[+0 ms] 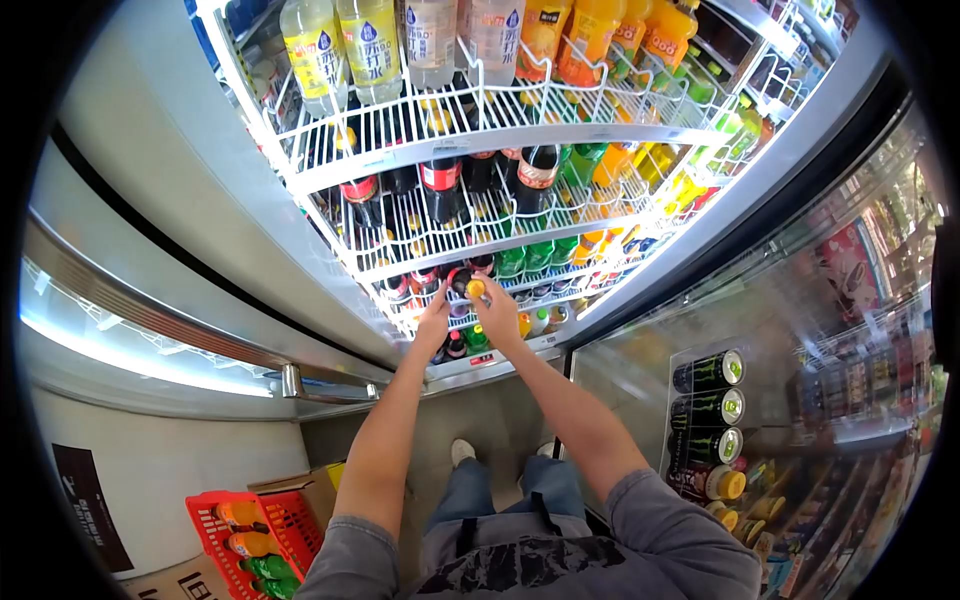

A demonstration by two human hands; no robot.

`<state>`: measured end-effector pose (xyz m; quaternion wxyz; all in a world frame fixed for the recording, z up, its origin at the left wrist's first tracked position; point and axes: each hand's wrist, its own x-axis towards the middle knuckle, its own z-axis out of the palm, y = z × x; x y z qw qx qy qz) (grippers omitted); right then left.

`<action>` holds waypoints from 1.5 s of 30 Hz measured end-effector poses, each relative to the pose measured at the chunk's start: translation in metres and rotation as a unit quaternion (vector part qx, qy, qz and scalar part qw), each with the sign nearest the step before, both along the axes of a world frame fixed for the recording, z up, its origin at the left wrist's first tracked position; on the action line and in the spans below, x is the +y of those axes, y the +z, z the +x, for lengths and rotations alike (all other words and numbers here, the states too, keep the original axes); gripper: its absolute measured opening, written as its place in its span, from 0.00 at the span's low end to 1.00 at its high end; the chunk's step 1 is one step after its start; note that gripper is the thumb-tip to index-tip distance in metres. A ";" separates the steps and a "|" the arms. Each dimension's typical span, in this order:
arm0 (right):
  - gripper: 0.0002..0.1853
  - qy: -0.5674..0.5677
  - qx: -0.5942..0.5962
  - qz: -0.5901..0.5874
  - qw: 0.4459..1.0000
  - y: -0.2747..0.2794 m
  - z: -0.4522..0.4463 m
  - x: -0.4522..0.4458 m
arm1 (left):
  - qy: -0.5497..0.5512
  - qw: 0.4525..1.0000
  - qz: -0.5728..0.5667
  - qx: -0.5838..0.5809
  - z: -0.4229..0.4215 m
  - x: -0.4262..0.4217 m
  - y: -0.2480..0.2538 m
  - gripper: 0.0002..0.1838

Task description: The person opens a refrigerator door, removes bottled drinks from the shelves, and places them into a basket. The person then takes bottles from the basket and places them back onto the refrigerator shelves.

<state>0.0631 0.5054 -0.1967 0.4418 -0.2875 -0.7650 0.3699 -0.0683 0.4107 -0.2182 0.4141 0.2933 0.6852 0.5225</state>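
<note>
Both my arms reach forward to a lower shelf of an open drinks fridge. My left hand (434, 318) is closed at the side of a dark bottle with a red label (459, 281). Beside it, my right hand (497, 314) has its fingers closed at a yellow bottle cap (475, 289); whether the cap belongs to the dark bottle or to another one cannot be made out. Rows of dark and green bottles (511, 262) stand around my hands. Above them, a white wire shelf (490, 245) holds cola and green bottles.
A red basket (205, 522) with orange and green bottles sits on the floor at lower left, by a cardboard box (322, 492). The glass door (625, 370) stands open on the right. A metal handle (291, 381) juts out at left.
</note>
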 end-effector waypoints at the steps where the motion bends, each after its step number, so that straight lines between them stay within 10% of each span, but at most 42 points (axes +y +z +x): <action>1: 0.20 -0.011 0.000 0.008 1.000 0.010 0.002 0.000 | -0.014 1.000 0.007 0.010 0.001 0.001 0.001 0.27; 7: 0.19 -0.042 -0.021 -0.083 0.995 0.064 0.031 -0.008 | -0.023 0.994 0.008 0.109 0.011 -0.016 -0.022 0.31; 11: 0.18 0.001 -0.087 -0.122 0.989 0.082 0.051 -0.014 | -0.052 0.996 -0.027 -0.066 0.020 -0.036 -0.040 0.34; 23: 0.22 -0.017 -0.087 -0.217 0.972 0.133 0.068 -0.028 | -0.075 0.973 0.107 -0.191 0.080 -0.093 0.076 0.31; 45: 0.37 0.128 0.099 -0.422 0.892 0.076 0.150 -0.140 | -0.057 0.964 0.114 -0.234 0.136 -0.123 0.091 0.27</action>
